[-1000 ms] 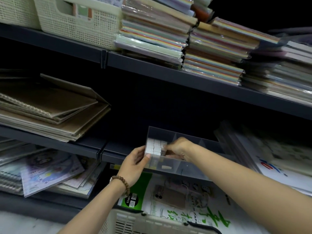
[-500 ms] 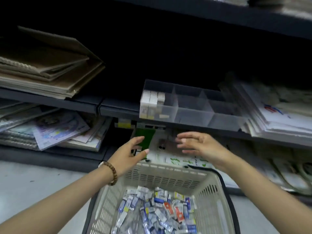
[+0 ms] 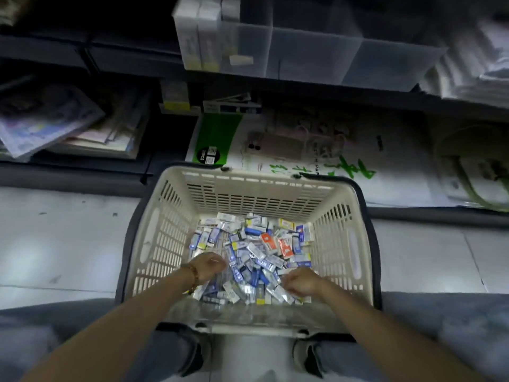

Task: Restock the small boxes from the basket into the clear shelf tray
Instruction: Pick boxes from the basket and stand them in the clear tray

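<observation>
Small printed cardboard boxes (image 3: 249,256), white, blue and a few orange, lie heaped under both our hands. Our left hand (image 3: 206,267) and right hand (image 3: 298,279) each reach into the heap with the grip curled downward. Blur hides the fingertips, so we cannot tell whether either grip has a box. The heap covers the bottom of the cream slotted plastic basket (image 3: 248,198), set on the pale tiled floor (image 3: 55,244) between our knees. There the boxes lie flat, long axes pointing every way. Above, on the dark shelf (image 3: 110,56), the clear divided plastic tray (image 3: 316,56) shows a short row of white boxes (image 3: 198,34) in its left compartment only, standing on end, long axis upright. We judge the restocking barely begun: most of the stock is in the basket.
</observation>
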Tool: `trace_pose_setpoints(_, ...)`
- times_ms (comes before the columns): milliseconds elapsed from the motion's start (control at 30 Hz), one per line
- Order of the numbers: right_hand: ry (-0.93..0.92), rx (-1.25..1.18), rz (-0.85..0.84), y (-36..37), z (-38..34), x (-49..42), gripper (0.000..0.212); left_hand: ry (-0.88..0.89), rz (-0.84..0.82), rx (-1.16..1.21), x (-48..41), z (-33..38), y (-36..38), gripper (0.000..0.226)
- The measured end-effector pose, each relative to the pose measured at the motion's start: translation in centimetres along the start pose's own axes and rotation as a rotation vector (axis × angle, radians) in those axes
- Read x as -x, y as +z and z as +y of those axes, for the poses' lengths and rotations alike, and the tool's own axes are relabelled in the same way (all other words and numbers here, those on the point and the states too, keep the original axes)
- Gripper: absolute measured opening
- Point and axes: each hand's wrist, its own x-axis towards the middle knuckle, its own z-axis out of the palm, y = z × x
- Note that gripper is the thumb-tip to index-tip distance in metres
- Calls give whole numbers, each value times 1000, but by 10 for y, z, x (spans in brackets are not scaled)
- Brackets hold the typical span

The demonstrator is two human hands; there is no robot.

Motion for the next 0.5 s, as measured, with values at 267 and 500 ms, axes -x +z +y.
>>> trace_pose_setpoints(267,-32,46,-163,45,1,-28,39,-100,-182,-53,-34,-28,32,44)
trace_pose_setpoints(500,206,-55,79,75,-19,-46,76,-59,-146,61,-45,-36,44,39)
